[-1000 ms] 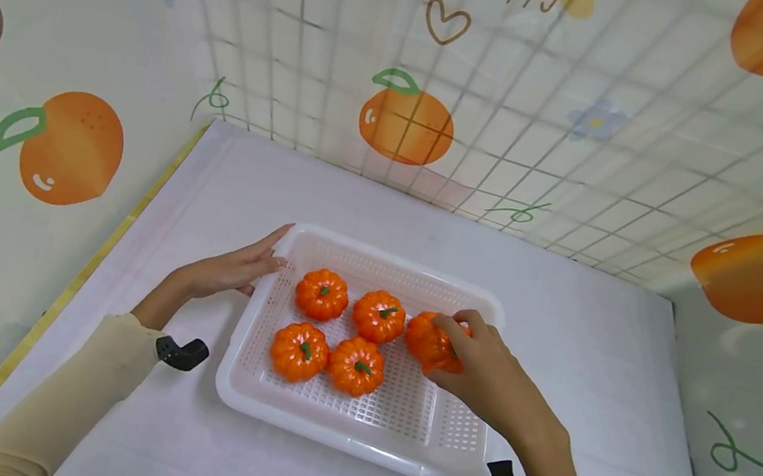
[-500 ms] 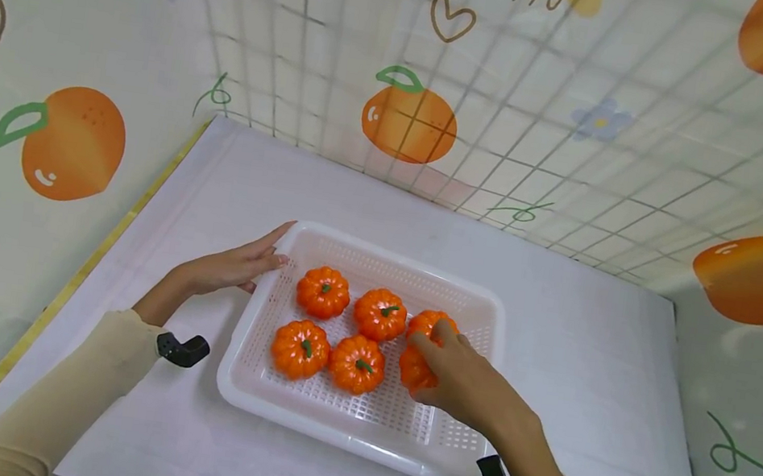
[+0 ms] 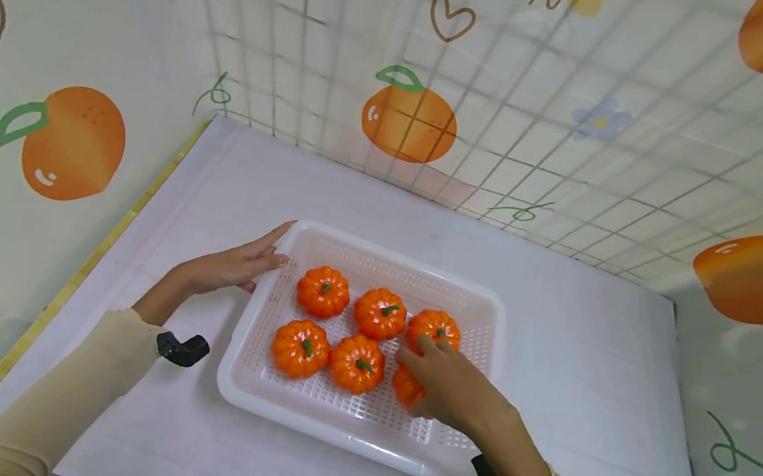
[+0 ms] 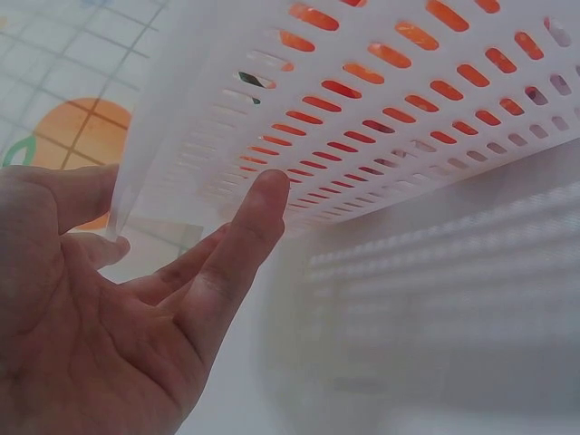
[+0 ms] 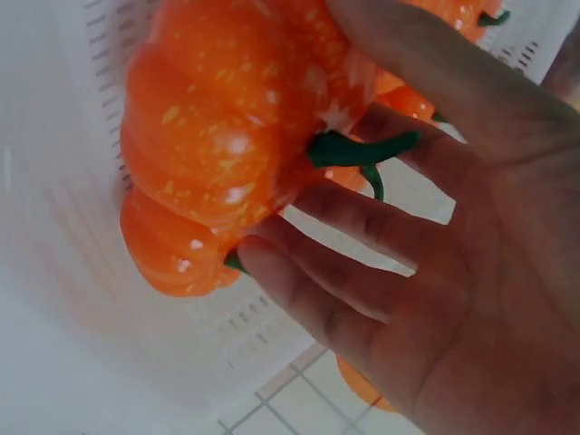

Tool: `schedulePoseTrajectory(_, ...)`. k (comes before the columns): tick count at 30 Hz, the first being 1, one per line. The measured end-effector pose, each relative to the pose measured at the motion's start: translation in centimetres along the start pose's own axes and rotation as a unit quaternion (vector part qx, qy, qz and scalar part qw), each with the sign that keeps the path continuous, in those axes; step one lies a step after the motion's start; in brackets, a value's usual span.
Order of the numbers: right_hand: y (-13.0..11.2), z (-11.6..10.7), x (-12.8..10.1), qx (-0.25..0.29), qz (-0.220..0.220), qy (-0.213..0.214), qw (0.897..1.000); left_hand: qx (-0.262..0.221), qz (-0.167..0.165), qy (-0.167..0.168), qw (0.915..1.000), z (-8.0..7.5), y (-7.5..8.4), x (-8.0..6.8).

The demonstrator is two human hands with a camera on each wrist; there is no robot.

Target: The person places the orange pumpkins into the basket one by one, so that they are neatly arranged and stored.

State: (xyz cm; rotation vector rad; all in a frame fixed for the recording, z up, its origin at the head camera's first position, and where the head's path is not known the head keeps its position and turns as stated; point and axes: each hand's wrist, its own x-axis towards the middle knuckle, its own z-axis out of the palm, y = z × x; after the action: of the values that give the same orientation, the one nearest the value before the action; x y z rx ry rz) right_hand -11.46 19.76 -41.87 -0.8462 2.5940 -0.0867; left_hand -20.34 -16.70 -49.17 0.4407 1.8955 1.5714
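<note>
A white perforated tray (image 3: 489, 306) holds several small orange pumpkins with green stems. My right hand (image 3: 418, 365) grips one pumpkin (image 3: 407, 389) low in the tray's front row, to the right of another pumpkin (image 3: 356, 364). In the right wrist view the fingers (image 5: 362, 227) curl round this pumpkin (image 5: 227, 136) beside its stem. My left hand (image 3: 269, 252) rests with straight fingers against the tray's left rim. In the left wrist view its fingers (image 4: 240, 236) touch the slotted tray wall (image 4: 381, 100).
The tray sits on a white table (image 3: 590, 365) boxed in by walls with an orange-fruit print (image 3: 408, 124) at the back and sides. A yellow strip (image 3: 92, 262) runs along the table's left edge.
My right hand has carried its pumpkin from the tray's back right toward the front row and lowered it, uncovering the back-right pumpkin. The left hand has stayed put.
</note>
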Motion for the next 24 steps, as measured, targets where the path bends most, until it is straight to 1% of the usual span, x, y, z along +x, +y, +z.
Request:
schedulePoseTrajectory(8, -0.6, 0.3, 0.5, -0.054, -0.016, -0.005, 0.998, -0.008, -0.009, 0.002, 0.9999, 0.1, 0.0, 0.1)
schedulePoseTrajectory(17, -0.6, 1.2, 0.9, -0.064, -0.010, -0.020, 0.998, -0.011, -0.008, 0.000, 0.9999, 0.1, 0.0, 0.1)
schedulePoseTrajectory(24, -0.7, 1.8, 1.1, -0.086, -0.003, -0.025, 0.996, -0.013, -0.003, -0.005, 0.9999, 0.0, -0.1, 0.1)
